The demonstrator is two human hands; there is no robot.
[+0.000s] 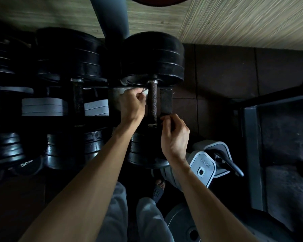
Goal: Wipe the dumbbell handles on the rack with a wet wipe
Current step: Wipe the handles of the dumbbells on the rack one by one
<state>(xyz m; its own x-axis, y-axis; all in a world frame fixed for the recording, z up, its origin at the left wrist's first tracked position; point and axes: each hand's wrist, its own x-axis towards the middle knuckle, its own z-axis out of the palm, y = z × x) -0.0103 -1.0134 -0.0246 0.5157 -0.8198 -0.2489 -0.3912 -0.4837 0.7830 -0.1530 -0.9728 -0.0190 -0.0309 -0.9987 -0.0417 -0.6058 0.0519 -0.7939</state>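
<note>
A black dumbbell lies on the rack, and its knurled handle runs toward me between two stacked plate heads. My left hand is just left of the handle's far end and pinches a small white wet wipe in curled fingers. The wipe sits close beside the handle. My right hand is at the handle's near end, with thumb and curled fingers pinching the lower edge of a dark metal rack bracket.
More black dumbbells fill the rack to the left. A grey 2.25 kg kettlebell-style weight and a weight plate lie on the dark floor mat at lower right. A dark metal frame stands at right.
</note>
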